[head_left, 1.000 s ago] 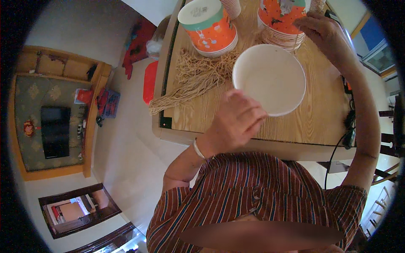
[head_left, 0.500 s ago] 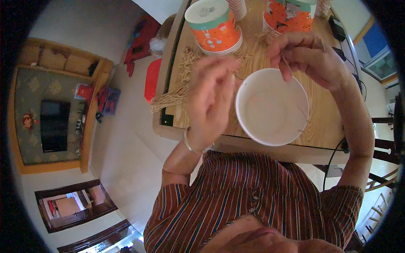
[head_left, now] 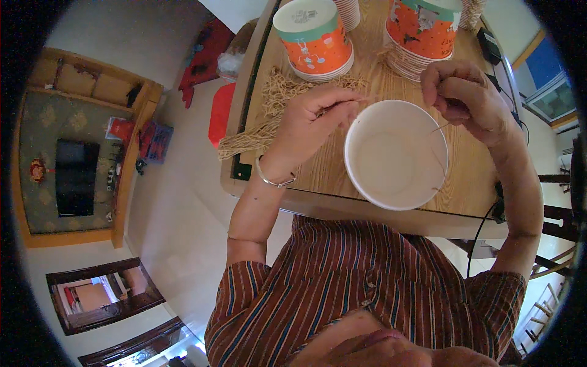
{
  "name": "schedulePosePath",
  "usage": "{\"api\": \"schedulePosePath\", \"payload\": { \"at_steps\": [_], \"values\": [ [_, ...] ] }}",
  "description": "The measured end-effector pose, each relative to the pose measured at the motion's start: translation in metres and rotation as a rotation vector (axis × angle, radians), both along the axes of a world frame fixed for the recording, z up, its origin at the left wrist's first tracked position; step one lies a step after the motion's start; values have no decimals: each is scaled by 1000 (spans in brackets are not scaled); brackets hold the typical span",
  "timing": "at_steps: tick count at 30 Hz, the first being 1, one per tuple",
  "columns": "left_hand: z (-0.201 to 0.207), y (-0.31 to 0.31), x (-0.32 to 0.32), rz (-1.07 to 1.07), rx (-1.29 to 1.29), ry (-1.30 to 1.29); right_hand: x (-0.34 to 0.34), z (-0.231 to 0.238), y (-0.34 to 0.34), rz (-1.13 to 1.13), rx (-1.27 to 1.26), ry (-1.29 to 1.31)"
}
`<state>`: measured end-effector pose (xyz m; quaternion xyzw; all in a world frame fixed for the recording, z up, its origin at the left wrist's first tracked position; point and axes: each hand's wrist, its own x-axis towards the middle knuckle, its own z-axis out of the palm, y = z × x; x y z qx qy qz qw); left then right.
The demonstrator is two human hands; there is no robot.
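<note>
A white round paper bucket (head_left: 391,159) stands upright on the table between my hands, its open top facing me. My left hand (head_left: 318,119) is beside its upper left rim, thumb and fingers pinched together; what they hold, if anything, is too small to make out. Over the upper right rim, my right hand (head_left: 468,101) is closed in a pinch on a thin brown string (head_left: 439,128), whose end pokes out below the fingers. Another fine strand (head_left: 441,165) lies against the bucket's right inner wall.
Beige netted twine (head_left: 251,137) lies left on the wooden table (head_left: 324,183). Behind are two stacks of orange-and-green paper buckets (head_left: 315,52) (head_left: 422,37), the right one with twine against it. A red stool (head_left: 221,115) stands beyond the left edge; a black cable (head_left: 480,235) hangs front right.
My left hand has turned and its fingers have come together in a pinch near the rim. My right hand has moved slightly right and down, away from above the bucket's opening.
</note>
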<state>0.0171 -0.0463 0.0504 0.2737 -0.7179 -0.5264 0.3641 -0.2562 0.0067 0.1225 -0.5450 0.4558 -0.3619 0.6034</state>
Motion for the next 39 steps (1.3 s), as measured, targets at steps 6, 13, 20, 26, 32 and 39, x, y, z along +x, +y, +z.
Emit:
{"api": "schedulePosePath", "payload": {
  "at_steps": [6,13,20,26,32,39],
  "values": [
    [7,6,3,82,-277,-163,-17,-34,-3,153,-539,374],
    [25,24,-13,189,-741,-311,44,6,29,-140,-544,437],
    [30,38,-20,148,-752,-350,67,-55,22,-89,-412,115],
    [23,39,-13,172,-753,-354,68,-49,21,-92,-106,173],
    [21,39,-14,167,-749,-365,66,-49,22,-136,-523,479],
    [18,36,-12,172,-665,-391,62,-61,22,-106,-820,568]
  ]
}}
